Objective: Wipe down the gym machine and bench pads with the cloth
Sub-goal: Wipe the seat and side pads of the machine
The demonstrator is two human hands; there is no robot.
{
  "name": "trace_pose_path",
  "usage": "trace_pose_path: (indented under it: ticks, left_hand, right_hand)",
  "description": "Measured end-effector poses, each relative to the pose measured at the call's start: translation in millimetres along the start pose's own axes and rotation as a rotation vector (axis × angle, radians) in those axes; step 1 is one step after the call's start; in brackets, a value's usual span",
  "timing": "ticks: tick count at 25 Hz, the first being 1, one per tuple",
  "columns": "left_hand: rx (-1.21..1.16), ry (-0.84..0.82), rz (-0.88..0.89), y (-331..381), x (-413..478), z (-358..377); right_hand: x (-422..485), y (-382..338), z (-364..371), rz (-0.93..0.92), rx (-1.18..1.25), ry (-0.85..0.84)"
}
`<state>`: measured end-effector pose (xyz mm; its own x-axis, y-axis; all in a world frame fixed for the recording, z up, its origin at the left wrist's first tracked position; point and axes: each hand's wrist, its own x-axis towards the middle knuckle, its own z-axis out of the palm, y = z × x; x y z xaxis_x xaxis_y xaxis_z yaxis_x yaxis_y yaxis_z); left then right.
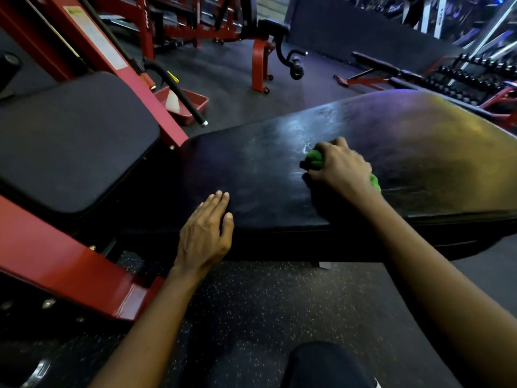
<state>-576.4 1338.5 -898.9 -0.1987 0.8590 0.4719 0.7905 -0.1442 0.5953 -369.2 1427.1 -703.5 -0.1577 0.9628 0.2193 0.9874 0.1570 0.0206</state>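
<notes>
Now my right hand [340,166] is clenched around the green cloth [314,159], pressing it on the black bench pad [419,152]. My left hand [205,233] lies flat, fingers straight, on the pad's near edge. Beside it sits a second dark pad [72,141] on the red frame [56,256]. Near the cloth the pad looks wet, perhaps only glare.
</notes>
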Motion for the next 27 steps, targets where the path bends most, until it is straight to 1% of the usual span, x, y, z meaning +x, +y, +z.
trace_pose_path:
  ticks: [1, 2, 5, 6, 7, 9, 11, 14, 16, 17, 19, 21, 22, 23, 24, 27]
  left_hand:
    - [-0.004, 0.000, -0.007, 0, 1, 0]
    - [-0.004, -0.003, -0.011, 1, 2, -1]
    - [-0.011, -0.017, 0.007, 8, 14, 0]
    - [-0.016, -0.051, 0.016, 11, 21, 0]
    - [-0.017, -0.110, 0.013, 13, 29, 0]
    - [-0.003, -0.236, -0.024, 15, 41, 2]
    - [0.010, -0.300, -0.054, 15, 44, 3]
    - [0.015, -0.295, -0.058, 14, 43, 3]
    - [0.024, -0.287, -0.057, 13, 42, 4]
    - [0.028, -0.288, -0.055, 13, 42, 3]
    - [0.033, -0.297, -0.054, 15, 42, 2]
    - [0.041, -0.301, -0.057, 16, 41, 0]
    - [0.037, -0.305, -0.059, 16, 41, 0]
    - [0.026, -0.309, -0.062, 16, 41, 0]
    - [0.014, -0.313, -0.067, 16, 41, -1]
    - [0.007, -0.312, -0.070, 18, 40, -1]
  right_hand:
    - [-1, -6, 5, 0.006, -0.051, 0.040]
    - [-5, -21, 13, -0.026, -0.081, 0.056]
    - [-16, -68, 41, -0.232, -0.060, -0.013]
    - [-16, -74, 47, -0.276, -0.039, -0.045]
    - [-11, -73, 49, -0.281, -0.015, -0.063]
    - [13, -58, 45, -0.239, -0.015, -0.058]
    - [48, -38, 37, -0.156, -0.058, -0.053]
    - [92, -18, 27, 0.019, -0.047, -0.042]
    - [94, -23, 31, 0.037, -0.069, -0.025]
    - [88, -31, 37, -0.003, -0.091, -0.020]
    - [70, -53, 49, -0.171, -0.103, -0.059]
    - [60, -65, 56, -0.333, -0.081, -0.157]
    - [63, -63, 53, -0.361, -0.075, -0.193]
    - [73, -55, 47, -0.346, -0.072, -0.198]
    - [85, -42, 39, -0.288, -0.074, -0.188]
    - [116, -2, 17, -0.005, -0.063, -0.100]
